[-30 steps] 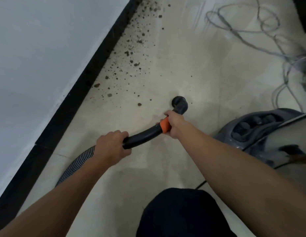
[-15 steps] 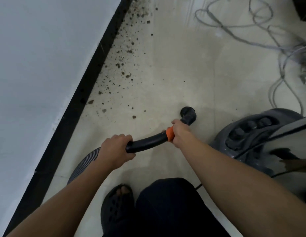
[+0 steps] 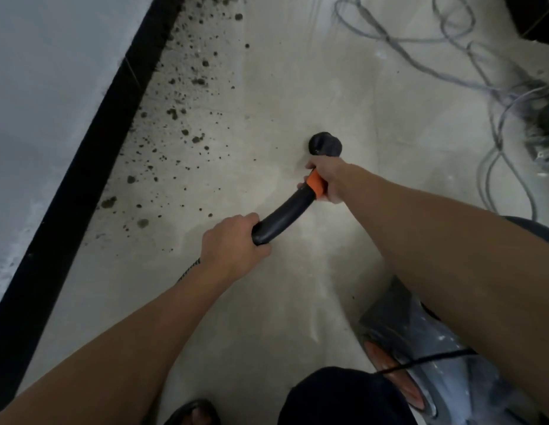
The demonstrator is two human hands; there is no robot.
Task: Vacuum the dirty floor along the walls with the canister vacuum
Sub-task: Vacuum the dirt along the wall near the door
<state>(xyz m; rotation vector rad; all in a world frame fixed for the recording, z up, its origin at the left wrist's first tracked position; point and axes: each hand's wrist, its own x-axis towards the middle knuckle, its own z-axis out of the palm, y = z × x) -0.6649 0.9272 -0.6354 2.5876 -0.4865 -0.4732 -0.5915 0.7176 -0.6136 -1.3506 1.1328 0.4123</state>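
Nozzle [image 3: 325, 144] farther from debris-strewn floor [image 3: 267, 102] edge.

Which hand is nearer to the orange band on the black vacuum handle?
The right hand: it grips the black vacuum handle right at the orange band. The left hand grips the handle's lower end, clearly apart.

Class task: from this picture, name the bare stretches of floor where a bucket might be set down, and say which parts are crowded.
Bare floor lies between the dirt specks and the grey cables. Another bare patch sits by the black skirting, left of the left hand. Crowded: the speckled strip along the skirting, the cable tangle at upper right, and the canister vacuum at lower right.
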